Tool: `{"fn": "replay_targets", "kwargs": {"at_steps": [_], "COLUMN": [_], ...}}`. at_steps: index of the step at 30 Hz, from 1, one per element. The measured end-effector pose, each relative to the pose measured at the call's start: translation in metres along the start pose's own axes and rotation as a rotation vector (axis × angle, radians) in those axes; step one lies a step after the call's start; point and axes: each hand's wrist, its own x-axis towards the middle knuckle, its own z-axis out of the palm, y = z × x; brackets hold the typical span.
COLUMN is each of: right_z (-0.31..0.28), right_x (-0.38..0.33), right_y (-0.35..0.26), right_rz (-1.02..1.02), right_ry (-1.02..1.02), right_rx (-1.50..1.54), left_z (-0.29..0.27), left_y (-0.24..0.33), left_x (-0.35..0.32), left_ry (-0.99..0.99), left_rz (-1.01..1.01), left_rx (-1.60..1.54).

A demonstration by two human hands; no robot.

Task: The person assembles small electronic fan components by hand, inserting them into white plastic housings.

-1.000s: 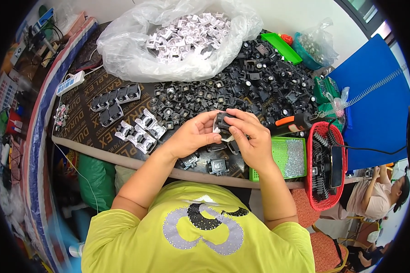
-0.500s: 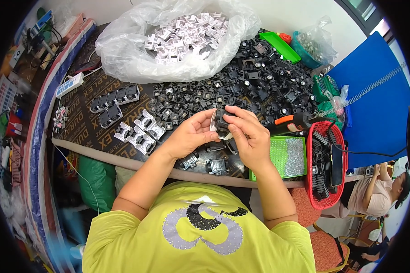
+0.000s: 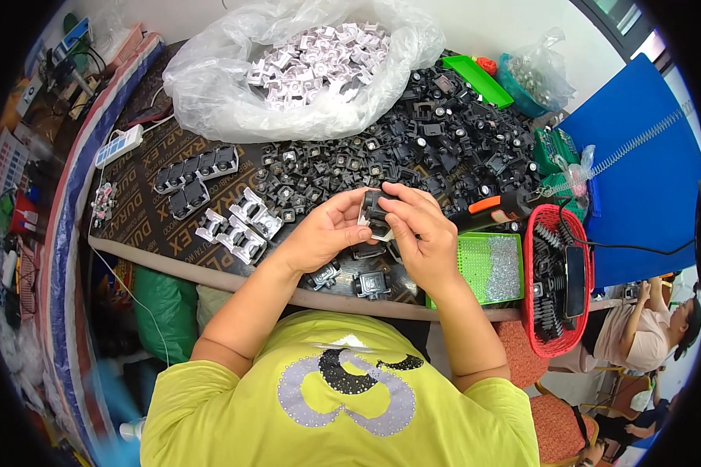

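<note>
Above the table's near edge, both hands hold a small black plastic part with a white piece against its side [image 3: 375,212]. My left hand [image 3: 325,233] grips it from the left, thumb along its lower side. From the right, my right hand [image 3: 427,236] closes its fingers over its top and right side. Fingers hide much of the part. Below the hands lie two dark assembled parts, one [image 3: 371,285] close to the edge and another [image 3: 325,275] to its left. White plastic frames [image 3: 242,237] sit together left of my left forearm.
A heap of black parts [image 3: 444,132] spreads beyond my hands, below a clear bag of white parts [image 3: 319,66]. To the right are a black-and-orange power screwdriver [image 3: 500,208], a green tray of small screws [image 3: 491,268] and a red basket [image 3: 531,327]. Joined black parts [image 3: 197,171] lie left.
My right hand has shifted slightly left, and the held part has turned a little between my fingers. Both hands keep hold of it.
</note>
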Motion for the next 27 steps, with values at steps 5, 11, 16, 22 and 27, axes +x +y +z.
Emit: {"fn": "replay_targets", "kwargs": {"at_steps": [5, 11, 16, 22, 27], "right_z": [-0.002, -0.002, 0.024, 0.035, 0.029], "right_x": [0.0, -0.005, -0.017, -0.018, -0.012], "right_y": [0.0, 0.004, -0.003, 0.011, 0.016], "right_rz": [0.047, 0.384, 0.453, 0.357, 0.38], "right_ry": [-0.03, 0.226, 0.233, 0.322, 0.243], "right_rx": [0.04, 0.401, 0.496, 0.351, 0.348], "left_z": [-0.006, 0.004, 0.016, 0.027, 0.013], "left_y": [-0.001, 0.0, -0.011, -0.009, -0.01], "left_x": [0.001, 0.002, 0.007, 0.004, 0.001], "left_ry": [0.017, 0.084, 0.302, 0.183, 0.045], "left_rz": [-0.016, 0.136, 0.331, 0.062, 0.011], "left_rx": [0.008, 0.251, 0.806, -0.044, -0.42]}}
